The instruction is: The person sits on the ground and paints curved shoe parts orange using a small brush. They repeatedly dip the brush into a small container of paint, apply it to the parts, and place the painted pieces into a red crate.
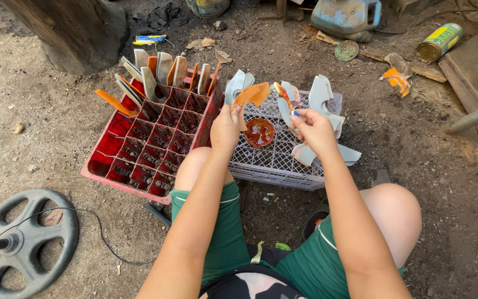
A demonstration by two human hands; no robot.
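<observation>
I see a green-and-yellow labelled can (pixel 439 41) lying on its side at top right, a torn orange wrapper (pixel 397 80) on the dirt just below it, and a flat blue-and-yellow packet (pixel 149 40) behind the red crate (pixel 98 169).

The red plastic compartment crate (pixel 139 149) sits left of the white plastic lattice crate (pixel 283 160), touching it. On the lattice crate rests a small round orange-filled dish (pixel 259 133), between the left hand (pixel 225 128) and right hand (pixel 313 130).
</observation>
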